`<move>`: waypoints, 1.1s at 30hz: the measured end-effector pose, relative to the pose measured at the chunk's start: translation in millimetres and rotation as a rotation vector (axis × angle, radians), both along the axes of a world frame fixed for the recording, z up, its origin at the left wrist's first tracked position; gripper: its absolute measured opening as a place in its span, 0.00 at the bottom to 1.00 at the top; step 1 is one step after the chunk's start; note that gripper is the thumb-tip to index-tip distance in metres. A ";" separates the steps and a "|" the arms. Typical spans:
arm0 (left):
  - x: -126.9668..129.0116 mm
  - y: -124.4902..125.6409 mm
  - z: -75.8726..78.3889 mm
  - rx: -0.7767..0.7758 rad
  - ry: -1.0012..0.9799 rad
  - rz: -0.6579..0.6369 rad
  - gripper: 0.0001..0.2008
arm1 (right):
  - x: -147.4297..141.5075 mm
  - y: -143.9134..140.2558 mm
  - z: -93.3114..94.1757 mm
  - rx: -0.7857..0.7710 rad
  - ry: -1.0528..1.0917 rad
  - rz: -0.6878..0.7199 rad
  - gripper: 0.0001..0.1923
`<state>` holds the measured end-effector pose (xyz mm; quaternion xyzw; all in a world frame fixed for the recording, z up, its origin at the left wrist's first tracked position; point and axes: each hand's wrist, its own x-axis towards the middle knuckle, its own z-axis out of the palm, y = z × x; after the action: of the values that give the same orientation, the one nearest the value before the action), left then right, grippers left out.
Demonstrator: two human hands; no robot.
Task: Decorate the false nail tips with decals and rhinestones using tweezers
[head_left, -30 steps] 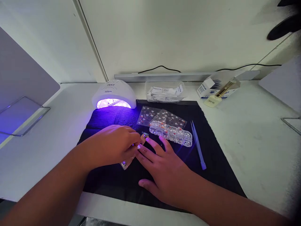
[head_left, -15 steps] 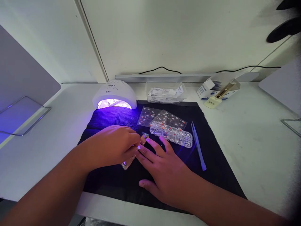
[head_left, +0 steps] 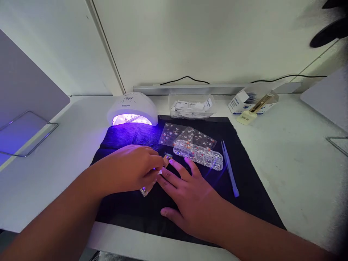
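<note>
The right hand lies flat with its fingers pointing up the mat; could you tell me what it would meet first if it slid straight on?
Probably the clear bead organizer, just beyond the right hand; depth is uncertain.

Left hand pinching nail tip over flat right hand, black mat.

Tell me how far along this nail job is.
Set up: the nail lamp is lit, and the rhinestone box and sticker sheets lie on the black mat. In hand: the left hand pinches a small tool at the fingernails of the right hand, which rests flat on the mat. Left, as far as visible: the tweezers lie untouched, and no finger is under the lamp.
</note>
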<state>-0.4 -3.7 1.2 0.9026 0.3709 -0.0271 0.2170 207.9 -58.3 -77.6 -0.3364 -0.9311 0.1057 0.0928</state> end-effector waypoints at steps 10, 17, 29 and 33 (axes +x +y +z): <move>-3.1 2.3 -3.4 0.040 0.048 0.056 0.09 | -0.1 0.5 0.6 -0.015 0.007 0.005 0.36; -4.7 3.0 0.5 0.061 0.061 0.073 0.09 | 0.3 -0.1 -0.2 -0.016 0.008 0.001 0.35; -8.4 8.2 1.0 0.113 0.035 0.075 0.07 | 5.2 0.2 1.4 0.026 -0.015 0.037 0.35; -9.7 8.2 1.6 0.117 0.030 0.084 0.07 | 12.9 -3.1 5.2 0.110 0.013 0.041 0.33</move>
<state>-10.1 4.5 2.8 0.8969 0.4124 -0.0097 0.1593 220.8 -61.4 -72.4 -0.3110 -0.9416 0.0584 0.1151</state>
